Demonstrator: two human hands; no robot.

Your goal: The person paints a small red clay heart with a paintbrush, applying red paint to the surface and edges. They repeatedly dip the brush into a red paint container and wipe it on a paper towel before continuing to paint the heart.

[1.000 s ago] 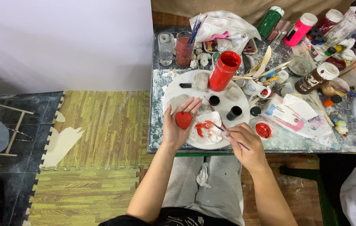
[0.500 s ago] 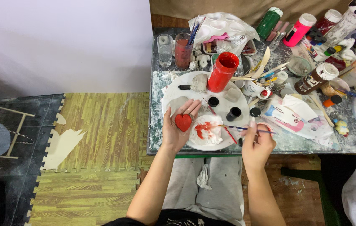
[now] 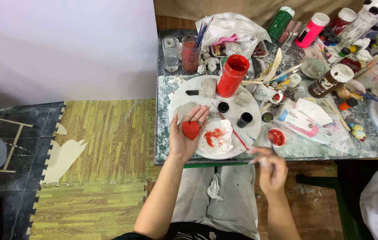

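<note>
The red heart [image 3: 191, 130] lay flat in the open palm of the left hand [image 3: 185, 138], held over the near-left edge of the round white plate [image 3: 184, 95] on the counter [image 3: 313, 149]. Nothing pinched it there: the fingers were spread and nearly straight, so that grip was wide open and the heart merely rested on skin. My worry was that the paint looked fresh and glossy, so a tilt of the palm could have slid the heart off onto the plate, or smeared red across the hand.

The right hand [image 3: 271, 171] hovered at the near edge of the counter, closed around a thin paintbrush [image 3: 272, 149] whose tip pointed toward a small open pot of red paint [image 3: 276, 137]. The hand was blurred, so I could not tell exactly how the fingers sat on the handle. A loaded brush there could have dripped onto the grey trousers [image 3: 229, 195] below.

Just beside the heart lay a crumpled tissue [image 3: 216, 137] stained red, and a second brush [image 3: 229, 129] rested across it. Behind stood a tall red jar [image 3: 232, 75] with its top open and 2 small black caps [image 3: 234, 113]; a careless elbow among that clutter might have tipped the jar.
</note>
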